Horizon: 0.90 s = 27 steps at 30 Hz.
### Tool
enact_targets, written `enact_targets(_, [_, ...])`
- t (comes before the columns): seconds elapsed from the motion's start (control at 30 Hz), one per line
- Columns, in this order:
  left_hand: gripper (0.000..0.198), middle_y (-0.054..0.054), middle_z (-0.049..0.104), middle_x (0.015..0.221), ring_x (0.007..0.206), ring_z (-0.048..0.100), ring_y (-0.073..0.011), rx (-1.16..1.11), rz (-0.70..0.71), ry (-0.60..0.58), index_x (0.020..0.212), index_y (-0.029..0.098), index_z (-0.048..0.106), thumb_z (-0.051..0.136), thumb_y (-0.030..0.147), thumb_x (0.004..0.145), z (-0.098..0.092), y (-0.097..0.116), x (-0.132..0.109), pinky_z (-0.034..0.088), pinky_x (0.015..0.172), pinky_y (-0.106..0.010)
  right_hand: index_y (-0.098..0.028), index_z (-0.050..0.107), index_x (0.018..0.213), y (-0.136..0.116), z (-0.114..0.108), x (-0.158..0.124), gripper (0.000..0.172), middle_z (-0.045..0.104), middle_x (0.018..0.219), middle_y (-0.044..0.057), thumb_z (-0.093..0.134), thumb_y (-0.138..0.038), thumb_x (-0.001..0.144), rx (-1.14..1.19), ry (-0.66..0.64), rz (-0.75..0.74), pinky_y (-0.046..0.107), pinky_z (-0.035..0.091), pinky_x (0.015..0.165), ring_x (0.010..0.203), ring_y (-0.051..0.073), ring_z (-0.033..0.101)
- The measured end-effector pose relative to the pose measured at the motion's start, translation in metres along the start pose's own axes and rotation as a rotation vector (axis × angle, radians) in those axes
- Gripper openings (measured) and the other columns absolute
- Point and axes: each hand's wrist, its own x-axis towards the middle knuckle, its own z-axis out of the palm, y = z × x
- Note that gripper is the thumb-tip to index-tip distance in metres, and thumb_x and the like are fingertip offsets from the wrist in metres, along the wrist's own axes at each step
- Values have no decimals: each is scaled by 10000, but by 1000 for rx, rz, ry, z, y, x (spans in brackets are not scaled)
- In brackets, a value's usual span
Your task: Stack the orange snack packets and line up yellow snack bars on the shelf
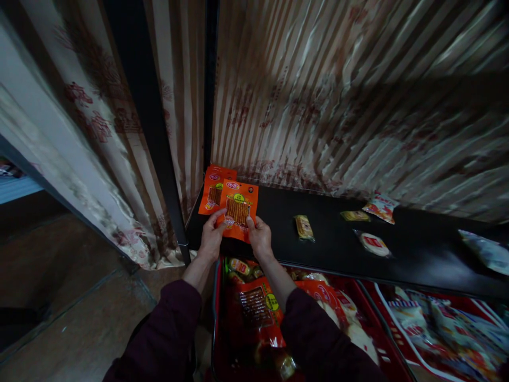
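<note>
Between my two hands is an orange snack packet (238, 204) with a clear window showing brown strips. My left hand (212, 236) pinches its lower left edge, and my right hand (260, 239) grips the lower right edge. The packet is above the left end of a black shelf (274, 212). Just behind and left of it lie more orange packets (210, 193) of the same look, partly covered by the held one. Whether the held packet touches them I cannot tell.
On the shelf lie a small yellow packet (304, 228), a round white packet (374, 244) and a red-white bag (380, 207). Below stand a red crate (218, 313) of snacks and another crate (397, 323). A black post (151, 122) rises at left; curtains (278, 106) hang behind.
</note>
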Motion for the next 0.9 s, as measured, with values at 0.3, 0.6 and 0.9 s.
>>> enact_targets(0.3, [418,-73,618,1222,1117,574,-213,-47,-38,82,1028,185,663,629,123,617,-15,6,24,416,992,-357,-198,567,684,-14,28,25,288,588,627,-4,445,-427,809,-75,-26,-32,246,406,565,592,150,533])
enact_targets(0.6, [475,-100,672,1107,1081,598,-234,-73,-32,108,1073,142,639,645,154,599,-25,5,42,408,985,-388,-195,570,689,-29,45,49,198,620,639,20,490,-317,823,-271,-39,-8,234,375,563,590,149,545])
enact_targets(0.9, [372,-101,589,1273,1262,471,-255,-60,11,167,974,152,672,644,135,604,-31,-4,56,366,1046,-397,-187,594,726,-37,53,67,173,650,692,37,512,-288,840,-365,-92,-5,228,368,568,622,146,562])
